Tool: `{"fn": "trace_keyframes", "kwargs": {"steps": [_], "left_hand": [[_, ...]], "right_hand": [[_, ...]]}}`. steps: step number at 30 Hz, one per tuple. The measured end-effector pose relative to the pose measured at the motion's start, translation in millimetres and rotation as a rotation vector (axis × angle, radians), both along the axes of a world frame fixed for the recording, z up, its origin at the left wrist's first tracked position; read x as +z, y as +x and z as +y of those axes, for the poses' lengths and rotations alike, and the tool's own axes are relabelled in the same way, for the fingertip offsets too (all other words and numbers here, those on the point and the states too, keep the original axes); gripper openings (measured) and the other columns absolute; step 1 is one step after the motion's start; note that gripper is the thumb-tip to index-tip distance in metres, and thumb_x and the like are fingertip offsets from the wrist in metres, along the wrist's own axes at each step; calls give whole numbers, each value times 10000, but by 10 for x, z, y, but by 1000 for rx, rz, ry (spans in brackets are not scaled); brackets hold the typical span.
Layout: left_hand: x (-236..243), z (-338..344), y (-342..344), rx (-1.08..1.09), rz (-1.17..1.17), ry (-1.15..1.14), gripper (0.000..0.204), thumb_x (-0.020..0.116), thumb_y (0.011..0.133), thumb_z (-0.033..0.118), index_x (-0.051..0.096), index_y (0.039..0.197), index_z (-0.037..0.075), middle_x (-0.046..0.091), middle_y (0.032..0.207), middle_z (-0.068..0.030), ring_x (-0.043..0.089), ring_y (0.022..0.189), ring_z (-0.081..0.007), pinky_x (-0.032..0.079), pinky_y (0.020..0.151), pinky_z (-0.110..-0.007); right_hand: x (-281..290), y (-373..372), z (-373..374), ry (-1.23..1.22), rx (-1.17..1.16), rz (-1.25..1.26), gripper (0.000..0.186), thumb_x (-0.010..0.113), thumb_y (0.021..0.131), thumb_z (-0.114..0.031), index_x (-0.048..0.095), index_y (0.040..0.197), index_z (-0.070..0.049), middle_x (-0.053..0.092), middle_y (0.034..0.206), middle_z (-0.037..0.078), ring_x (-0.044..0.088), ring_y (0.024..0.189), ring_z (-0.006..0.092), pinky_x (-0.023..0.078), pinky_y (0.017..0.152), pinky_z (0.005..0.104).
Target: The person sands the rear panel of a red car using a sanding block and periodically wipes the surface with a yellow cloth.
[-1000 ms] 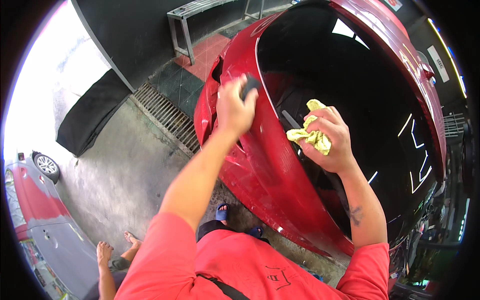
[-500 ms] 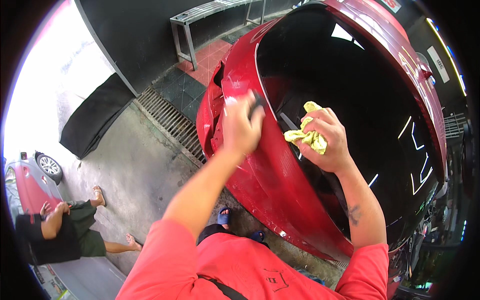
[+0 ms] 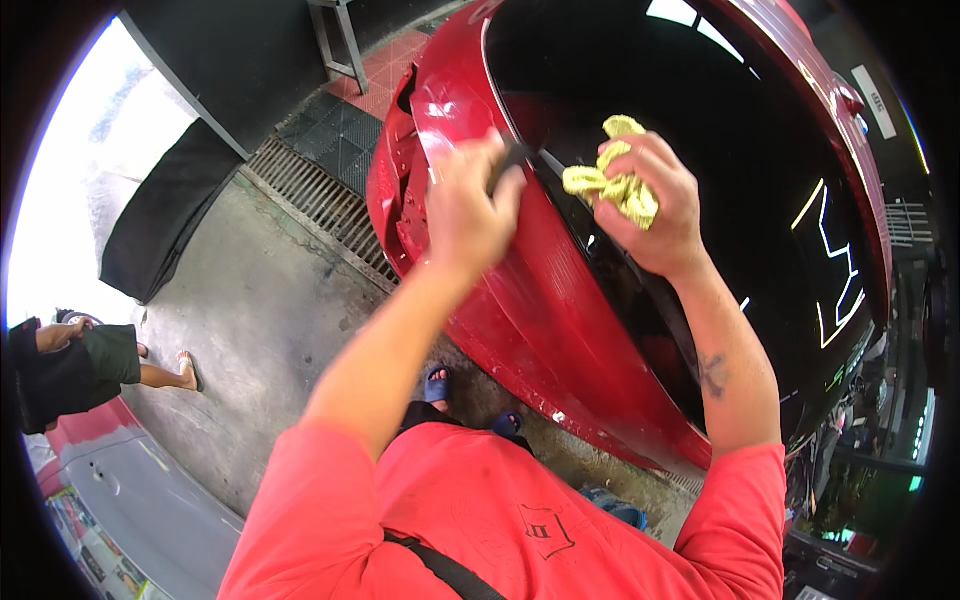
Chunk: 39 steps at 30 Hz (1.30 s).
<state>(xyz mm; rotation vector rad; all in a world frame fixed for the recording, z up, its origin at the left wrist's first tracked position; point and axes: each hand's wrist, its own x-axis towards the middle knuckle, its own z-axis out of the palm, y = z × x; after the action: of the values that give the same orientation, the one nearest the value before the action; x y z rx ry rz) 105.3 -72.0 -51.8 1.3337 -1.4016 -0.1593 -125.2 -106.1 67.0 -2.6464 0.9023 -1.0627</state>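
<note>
My left hand (image 3: 468, 205) is closed around a small dark block (image 3: 508, 165), blurred by motion and partly hidden by the fingers. It is over the red panel (image 3: 545, 300) of a car, close to the edge of the dark glass (image 3: 640, 70). My right hand (image 3: 660, 205) grips a crumpled yellow cloth (image 3: 625, 190) above that glass; some of the cloth sticks out past the fingers. Whether the cloth touches the glass I cannot tell. Along its outer edge the red bodywork has a ragged gap (image 3: 408, 190).
A floor drain grate (image 3: 320, 205) runs beside the car. Black sheeting (image 3: 170, 215) stands at the left, and a metal bench leg (image 3: 345, 50) at the back. Another person (image 3: 80, 370) is at the far left, near a grey and red car body (image 3: 140, 470).
The view has shifted, so the car sits further left and higher. My left hand has moved slightly along the red panel; both hands keep their holds. The other person appears further left.
</note>
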Motion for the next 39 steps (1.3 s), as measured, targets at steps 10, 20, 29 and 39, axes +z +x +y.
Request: {"fn": "trace_keyframes", "kwargs": {"steps": [10, 20, 29, 39], "left_hand": [[55, 121, -17, 179, 44, 82, 458, 855, 976, 203, 759, 1371, -6, 791, 1302, -209, 704, 1202, -427, 551, 1101, -517], [-79, 1083, -792, 277, 306, -4, 377, 818, 1013, 192, 725, 1314, -14, 798, 1187, -259, 767, 1108, -464, 599, 977, -532], [-670, 2682, -2638, 310, 332, -88, 586, 862, 1025, 172, 634, 1522, -37, 715, 1465, -251, 704, 1366, -397, 543, 1170, -480], [-283, 2335, -2234, 503, 465, 87, 345, 798, 1056, 264, 668, 1242, 3, 770, 1082, -228, 764, 992, -422, 575, 890, -538]], "right_hand": [[163, 28, 35, -15, 90, 12, 274, 897, 805, -188, 745, 1011, -90, 760, 941, 105, 774, 843, 343, 614, 762, 400], [837, -753, 964, -260, 75, 180, 323, 895, 859, -320, 739, 1061, -121, 758, 1012, 92, 776, 940, 350, 625, 814, 441], [388, -3634, 2316, -465, -344, 451, 326, 902, 836, -124, 741, 1119, -112, 785, 1343, 96, 701, 1293, 375, 477, 1166, 538], [34, -4019, 2353, -533, -365, 192, 344, 908, 932, -293, 747, 1203, -155, 760, 1372, 53, 692, 1258, 347, 493, 1108, 515]]}}
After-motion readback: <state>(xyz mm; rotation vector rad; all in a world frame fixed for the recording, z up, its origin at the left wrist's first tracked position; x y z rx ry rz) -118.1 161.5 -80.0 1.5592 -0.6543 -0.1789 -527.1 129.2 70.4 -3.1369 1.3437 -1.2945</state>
